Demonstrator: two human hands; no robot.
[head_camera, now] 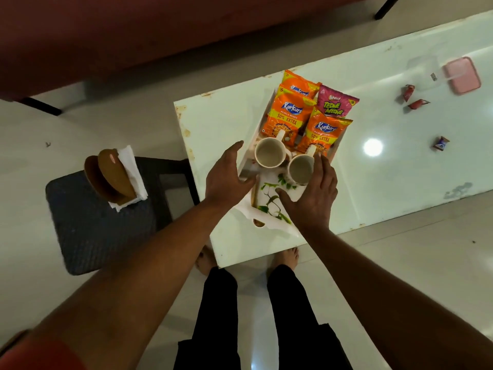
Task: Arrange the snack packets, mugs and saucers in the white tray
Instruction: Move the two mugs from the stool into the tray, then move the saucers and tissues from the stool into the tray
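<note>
Both hands are open over the near end of the tray [270,225]. The left hand [229,177] spreads straight fingers [236,148] above the tray's left wall; whether they touch it cannot be told. The right hand [312,192] lays its fingers just beside the right mug [300,169], thumb over the tray floor. Neither hand holds anything.

The left mug [269,155] stands just beside the right one, both upright, handles pointing away from the person. Behind them three orange packets [289,116] and a pink packet [334,104] overlap and fill the far half. Saucers cannot be made out. The tray is white with green leaves printed on its floor.

It sits at the left end of the glossy tabletop [386,182], near the left and near edges. To the right the surface runs broad, with small wrappers [417,104], a clear tub [424,73] and a pink lid [462,74] well apart from the tray. Left of the tabletop, close to its edge, a dark stool [101,231] carries a brown napkin holder [112,177]. A red sofa [133,36] lies beyond.
</note>
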